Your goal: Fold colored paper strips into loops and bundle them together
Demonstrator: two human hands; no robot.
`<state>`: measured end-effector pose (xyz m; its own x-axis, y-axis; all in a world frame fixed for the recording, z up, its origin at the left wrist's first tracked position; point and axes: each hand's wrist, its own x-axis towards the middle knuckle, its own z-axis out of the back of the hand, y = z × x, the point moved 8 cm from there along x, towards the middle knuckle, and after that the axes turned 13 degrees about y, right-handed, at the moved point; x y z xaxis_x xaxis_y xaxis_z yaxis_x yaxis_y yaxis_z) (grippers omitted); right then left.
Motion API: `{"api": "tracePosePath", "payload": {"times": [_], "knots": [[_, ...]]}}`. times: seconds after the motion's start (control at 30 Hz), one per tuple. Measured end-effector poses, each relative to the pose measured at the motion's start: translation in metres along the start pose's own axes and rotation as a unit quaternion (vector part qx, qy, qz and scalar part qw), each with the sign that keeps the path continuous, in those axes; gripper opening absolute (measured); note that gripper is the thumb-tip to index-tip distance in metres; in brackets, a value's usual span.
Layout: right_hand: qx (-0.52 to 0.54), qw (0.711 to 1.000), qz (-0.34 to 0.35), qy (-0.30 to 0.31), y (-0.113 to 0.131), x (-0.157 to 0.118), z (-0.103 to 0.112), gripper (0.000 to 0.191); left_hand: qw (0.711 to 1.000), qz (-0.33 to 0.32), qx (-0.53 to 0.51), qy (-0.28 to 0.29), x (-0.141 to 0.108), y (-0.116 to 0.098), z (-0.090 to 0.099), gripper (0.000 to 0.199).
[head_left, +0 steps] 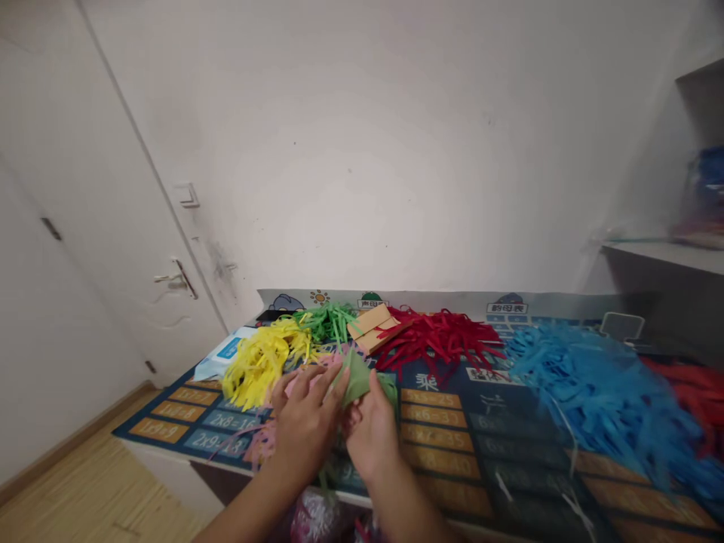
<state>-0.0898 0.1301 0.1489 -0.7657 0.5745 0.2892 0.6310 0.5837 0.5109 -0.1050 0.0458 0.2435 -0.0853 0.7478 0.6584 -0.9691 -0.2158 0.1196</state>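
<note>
Over the front of the table, my left hand [308, 415] and my right hand [370, 434] hold a piece of light green sheet [356, 377] between them. It looks soft and thin, like tissue paper or cloth; I cannot tell which. My left fingers reach across its left side, while the right thumb and curled fingers grip it from the right. Pink paper strips [261, 443] lie under and beside my left hand, partly covered by it. Just behind the hands sits a tan folded paper packet [370, 328].
Piles of yellow strips [263, 360], green strips [331, 322], red strips [438, 339] and blue strips [588, 377] spread over the table mat [215, 421] printed with multiplication tables. A silvery bundle [320, 516] is below the front edge. A shelf [667, 255] juts out at right.
</note>
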Motion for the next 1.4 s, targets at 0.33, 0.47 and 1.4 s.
{"api": "tracePosePath", "payload": {"times": [0.33, 0.47, 1.4], "knots": [[-0.362, 0.892, 0.186, -0.196, 0.213, -0.075, 0.111, 0.044, 0.977, -0.133, -0.098, 0.132, -0.009, -0.094, -0.121, 0.031], [-0.479, 0.785, 0.257, -0.296, 0.315, -0.161, 0.12, 0.037, 0.941, -0.218, -0.116, 0.233, -0.007, -0.144, -0.15, 0.027], [-0.93, 0.326, 0.143, 0.09, 0.13, -0.117, 0.081, 0.03, 0.893, -0.209, -0.182, 0.354, -0.029, -0.16, -0.143, 0.061]]}}
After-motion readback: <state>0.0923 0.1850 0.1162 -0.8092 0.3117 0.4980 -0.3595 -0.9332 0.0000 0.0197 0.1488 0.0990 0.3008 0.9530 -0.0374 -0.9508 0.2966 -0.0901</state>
